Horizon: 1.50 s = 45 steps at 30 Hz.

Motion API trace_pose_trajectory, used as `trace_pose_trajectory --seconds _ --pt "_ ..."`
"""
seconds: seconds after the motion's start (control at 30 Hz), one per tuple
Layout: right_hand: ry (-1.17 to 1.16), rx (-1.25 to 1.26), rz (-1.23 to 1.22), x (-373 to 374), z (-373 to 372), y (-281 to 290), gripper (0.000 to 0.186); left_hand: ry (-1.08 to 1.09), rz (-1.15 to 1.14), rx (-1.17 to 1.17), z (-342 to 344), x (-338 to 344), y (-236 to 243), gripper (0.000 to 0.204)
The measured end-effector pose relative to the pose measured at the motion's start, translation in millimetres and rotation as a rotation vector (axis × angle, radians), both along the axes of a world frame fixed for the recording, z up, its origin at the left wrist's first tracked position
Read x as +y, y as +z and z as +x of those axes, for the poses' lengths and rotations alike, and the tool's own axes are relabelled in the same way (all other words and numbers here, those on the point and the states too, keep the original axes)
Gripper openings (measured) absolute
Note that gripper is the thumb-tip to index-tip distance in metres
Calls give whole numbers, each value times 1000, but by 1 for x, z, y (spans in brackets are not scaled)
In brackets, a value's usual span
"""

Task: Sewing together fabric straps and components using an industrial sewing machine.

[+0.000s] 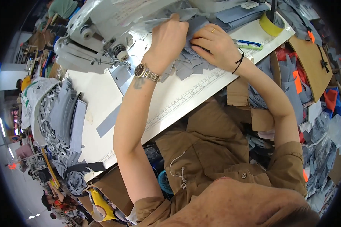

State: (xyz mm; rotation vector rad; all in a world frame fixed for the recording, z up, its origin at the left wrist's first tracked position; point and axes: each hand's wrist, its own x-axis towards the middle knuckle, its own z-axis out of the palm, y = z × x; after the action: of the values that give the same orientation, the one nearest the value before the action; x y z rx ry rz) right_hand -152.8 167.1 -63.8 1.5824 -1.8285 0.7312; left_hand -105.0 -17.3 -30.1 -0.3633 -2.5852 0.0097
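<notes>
My left hand (169, 36), with a wristwatch (147, 72) below it, is closed in front of a clear plastic bag (174, 13). Its fingertips are turned away, so what they grip is hidden. Beside it on the right, my right hand (215, 43) has its fingers bent around the edge of a grey fabric piece (196, 25). A loose heap of small grey pieces (187, 66) lies just below both hands on the white table (98, 94). To the left of my hands stands a white sewing machine (98, 34), its needle area apart from them.
Right of my hands lie a blue-and-green cutter (248, 44) and a yellow tape roll (272, 23). Grey sheets (240, 17) are stacked behind. A grey strip (108, 123) rests on the table. Bundled grey pieces (66, 117) crowd the left edge; cardboard boxes (310, 64) stand right.
</notes>
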Motion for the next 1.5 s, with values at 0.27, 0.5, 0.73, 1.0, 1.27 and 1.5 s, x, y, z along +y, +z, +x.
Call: trace_pose_trajectory --seconds 0.27,0.5,0.73,1.0,1.27,1.5 --pt "-17 -45 -1 1 2 -3 13 9 -6 100 22 -5 -4 2" --pt "-15 -26 -18 -2 4 -1 12 16 -87 -34 4 -7 5 5" --pt "-33 -84 11 0 3 -1 13 41 -209 5 7 -7 7 5" --pt "-71 -32 6 2 6 6 16 37 1 103 159 -8 12 9" --pt "-2 42 6 -5 7 6 17 -150 181 100 124 -19 15 16" --pt "8 -36 -11 -2 3 -1 18 35 -89 -41 37 4 -3 33"
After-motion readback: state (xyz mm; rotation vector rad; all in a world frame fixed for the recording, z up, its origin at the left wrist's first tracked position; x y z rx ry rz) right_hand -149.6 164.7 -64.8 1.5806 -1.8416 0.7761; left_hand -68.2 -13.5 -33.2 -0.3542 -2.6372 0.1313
